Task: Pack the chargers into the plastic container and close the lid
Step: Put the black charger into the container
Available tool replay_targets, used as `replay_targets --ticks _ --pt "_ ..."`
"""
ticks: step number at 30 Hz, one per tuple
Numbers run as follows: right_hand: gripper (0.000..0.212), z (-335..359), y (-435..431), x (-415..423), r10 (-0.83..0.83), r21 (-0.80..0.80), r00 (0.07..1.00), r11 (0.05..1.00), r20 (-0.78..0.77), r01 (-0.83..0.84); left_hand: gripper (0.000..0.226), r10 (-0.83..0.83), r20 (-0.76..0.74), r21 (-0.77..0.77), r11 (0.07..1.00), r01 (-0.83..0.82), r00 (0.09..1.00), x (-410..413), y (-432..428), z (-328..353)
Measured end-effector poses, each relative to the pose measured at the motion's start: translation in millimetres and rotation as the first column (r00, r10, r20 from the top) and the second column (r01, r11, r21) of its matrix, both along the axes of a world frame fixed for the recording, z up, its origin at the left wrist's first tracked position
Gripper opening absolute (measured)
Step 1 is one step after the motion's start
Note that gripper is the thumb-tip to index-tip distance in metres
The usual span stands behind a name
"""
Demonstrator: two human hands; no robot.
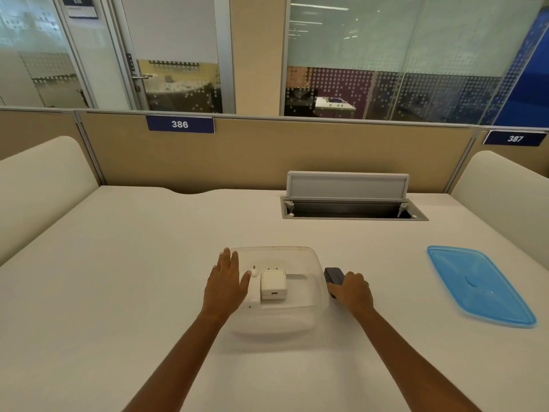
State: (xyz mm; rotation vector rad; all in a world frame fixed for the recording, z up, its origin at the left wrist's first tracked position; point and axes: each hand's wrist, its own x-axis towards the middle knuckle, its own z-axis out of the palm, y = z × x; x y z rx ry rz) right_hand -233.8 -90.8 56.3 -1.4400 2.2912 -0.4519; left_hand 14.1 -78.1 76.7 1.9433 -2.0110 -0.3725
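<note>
A clear plastic container (309, 263) stands open in the middle of the white desk. Inside it a white square charger (273, 284) lies on top of another white charger (253, 295) with prongs pointing away. My left hand (227, 281) rests flat with fingers spread on the container's left rim. Just outside the container's right wall, my right hand (353, 291) is closed around a black charger (333, 275), which sits low by the desk. The blue lid (478, 285) lies flat on the desk far to the right.
An open cable hatch (350, 208) with a raised flap sits at the back right of the desk (118, 278). Beige partition walls with number plates 386 and 387 close off the back. Cream side panels stand at both desk ends.
</note>
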Motion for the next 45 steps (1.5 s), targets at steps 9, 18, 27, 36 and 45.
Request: replay_targets --ticks 9,18,27,36,45 --pt "0.044 53 -5 -10 -0.003 -0.212 0.990 0.977 0.140 0.033 0.059 -0.059 0.012 0.011 0.998 0.059 0.998 7 -1 -4" --pt "0.052 76 7 52 0.195 -0.117 0.981 0.974 0.009 -0.193 0.055 -0.058 0.012 -0.021 0.998 0.058 0.998 5 0 -5" --pt "0.032 50 10 100 0.280 0.031 0.900 0.958 -0.334 -0.286 0.051 -0.064 0.029 -0.037 0.997 0.065 0.998 4 0 -6" --pt "0.028 31 1 103 0.300 0.148 0.888 0.953 -0.349 -0.263 0.052 -0.058 -0.018 -0.038 0.998 0.057 0.998 4 0 -6" --pt "0.031 28 0 98 0.300 0.175 0.931 0.948 -0.211 -0.266 0.052 -0.060 -0.018 -0.057 0.997 0.059 0.998 4 0 -6"
